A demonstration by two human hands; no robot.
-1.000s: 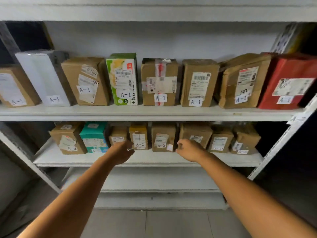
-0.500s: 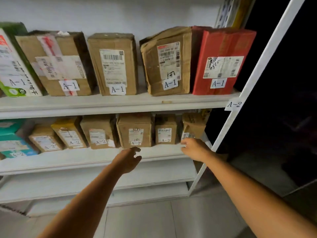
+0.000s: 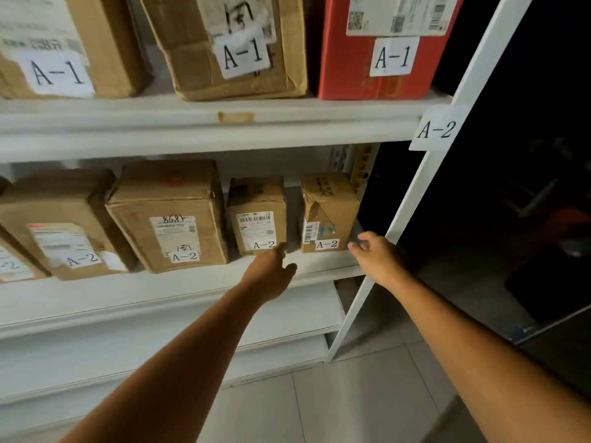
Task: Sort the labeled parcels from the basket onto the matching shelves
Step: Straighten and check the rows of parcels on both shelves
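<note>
I noted L hand and R hand flanking end A-2 box on lower shelf; both empty, relaxed. R blurred, so contact w/ box unclear.

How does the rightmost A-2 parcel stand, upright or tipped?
Upright: the rightmost A-2 parcel rests flat on the shelf, label reading level.

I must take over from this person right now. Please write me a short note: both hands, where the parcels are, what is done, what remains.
Left hand: empty, fingers relaxed, at the lower front of the small A-2 box; contact unclear.
Right hand: empty, beside the end A-2 box.
Done: A-2 boxes stand on the lower shelf, matching the A-2 tag on the post; A-1 boxes, including the red box, on the upper shelf.
To do: basket out of view, so remaining parcels unknown.
</note>
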